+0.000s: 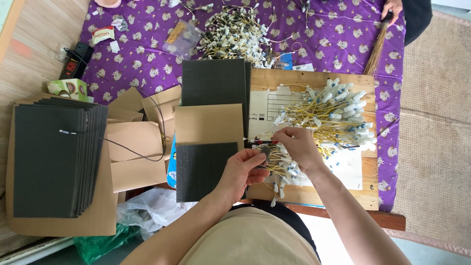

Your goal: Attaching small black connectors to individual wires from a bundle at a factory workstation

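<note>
Looking down over a low wooden board [314,194] laid on a purple patterned cloth [338,34].

Left hand [243,169] curling around a small dark strip [265,156], thumb and fingers pinching it at the edge of the board, just right of a dark foam sheet [203,169]. Right hand [297,147] reaching in from the right, fingertips pinched on the ends of thin yellow wires [279,164] at the strip; exactly how many wires, impossible to tell.

Lying on the board just beyond the right hand: a heap of yellow wires with white tips [336,120], partly covering a printed paper sheet [272,105].

Resting left of the hands: brown cardboard panel [208,122] over more dark foam [213,81]. Further left, loose cardboard pieces [135,157] and a tall stack of dark foam sheets [51,159] on cardboard.

Sitting at the far side of the cloth: a second heap of wires [235,34], a clear plastic bag [181,37], a black power strip [76,61] off the cloth's left edge.

Showing at top right: another person's hand [392,7] gripping a straw broom [377,49].
</note>
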